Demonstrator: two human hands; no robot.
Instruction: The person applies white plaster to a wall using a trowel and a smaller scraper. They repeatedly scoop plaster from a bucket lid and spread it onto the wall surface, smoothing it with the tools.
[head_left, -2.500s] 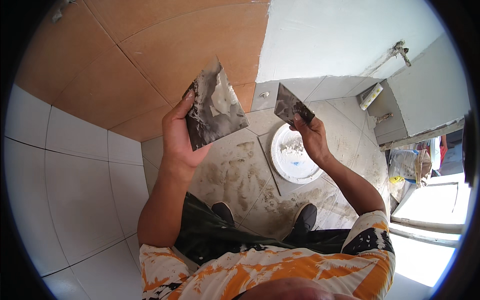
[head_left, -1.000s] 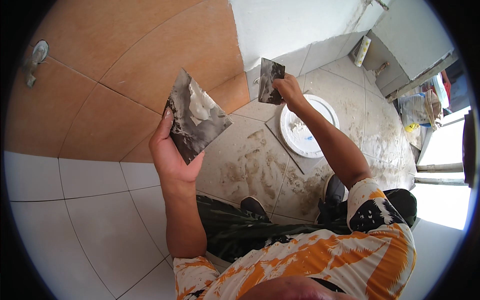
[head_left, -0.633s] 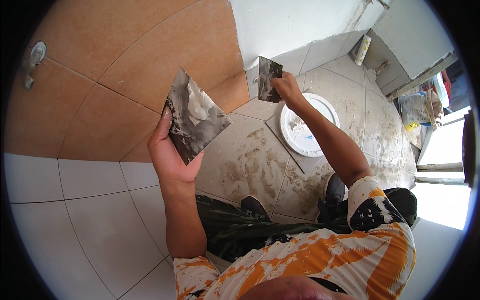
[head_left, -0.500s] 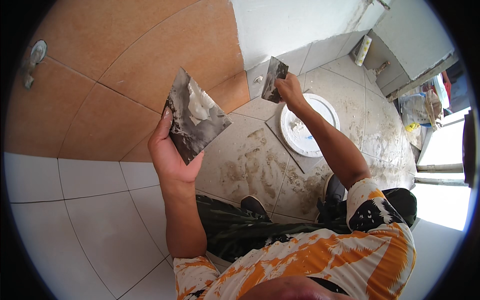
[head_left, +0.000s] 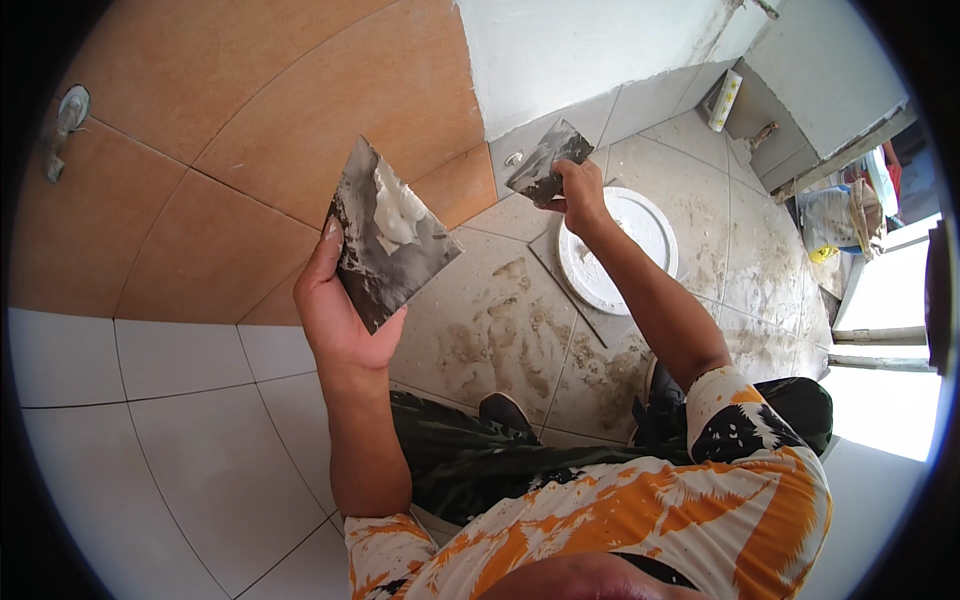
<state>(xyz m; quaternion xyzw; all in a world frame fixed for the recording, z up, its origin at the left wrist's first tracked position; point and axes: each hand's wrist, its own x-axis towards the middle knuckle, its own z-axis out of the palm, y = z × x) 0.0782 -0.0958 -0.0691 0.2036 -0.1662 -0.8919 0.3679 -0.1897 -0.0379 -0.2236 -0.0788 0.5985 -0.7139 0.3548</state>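
My left hand (head_left: 343, 310) grips a dark, square plaster board (head_left: 385, 270) from beneath, with the thumb along its left edge. A lump of white putty (head_left: 396, 208) lies on the upper part of this board. Farther off and to the right, my right hand (head_left: 580, 196) holds a smaller flat putty blade (head_left: 549, 163) by its lower right side, thumb on its face. Grey and white smears cover the blade. Below my right forearm stands a round white bucket (head_left: 655, 232), its top partly hidden by the arm and bearing white residue.
Orange tiles (head_left: 330, 110) cover the wall at left, with a pipe fitting (head_left: 68, 125) protruding. Beyond is a white plastered wall (head_left: 570, 50). The tiled floor (head_left: 500, 320) is stained with dried mud. A white roll (head_left: 726, 100) leans in the far corner; bags (head_left: 845, 215) lie at right.
My right hand has turned the putty blade, so it now lies tilted with its broad face more toward me. My left hand and the board have hardly moved.
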